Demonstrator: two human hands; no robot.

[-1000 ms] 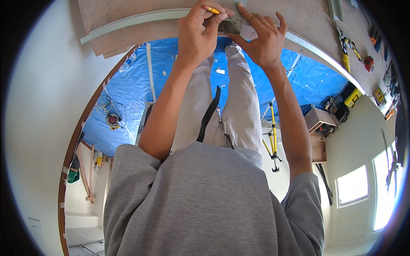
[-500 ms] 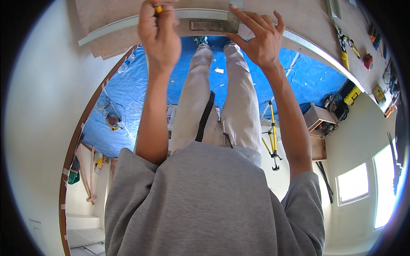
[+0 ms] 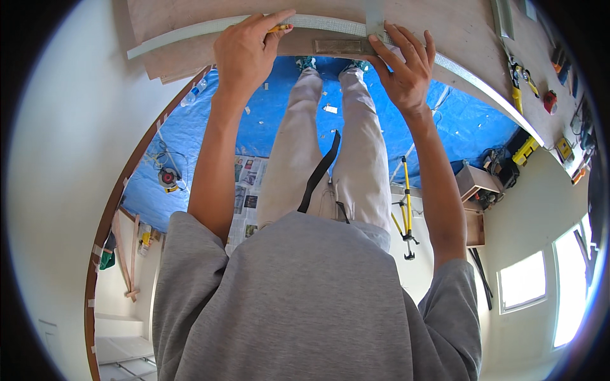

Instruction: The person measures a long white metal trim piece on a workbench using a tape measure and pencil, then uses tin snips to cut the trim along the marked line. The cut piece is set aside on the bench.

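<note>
My left hand (image 3: 244, 60) is closed around a yellow pencil (image 3: 277, 28) with a red end, above a pale, perforated metal strip (image 3: 190, 37). The strip runs across a light brown board (image 3: 171, 14). A try square lies at the strip, its metal blade (image 3: 374, 11) reaching away from me and its dark-framed stock (image 3: 343, 46) along the near side. My right hand (image 3: 406, 73) holds the square at its corner, thumb and index finger at the end of the stock, the other fingers stretched over the strip.
Yellow-handled snips (image 3: 515, 86) and a red tape measure (image 3: 550, 101) lie on the board to the right. Below are a blue tarp (image 3: 254, 120), newspaper (image 3: 253, 184), a yellow tripod (image 3: 406, 197), a power tool (image 3: 168, 178) and a wooden box (image 3: 476, 181). A white wall (image 3: 57, 159) stands at left.
My left hand has turned, bringing the pencil lower and right, over the strip. My right hand and the square sit slightly farther right and lower in view, which has shifted somewhat.
</note>
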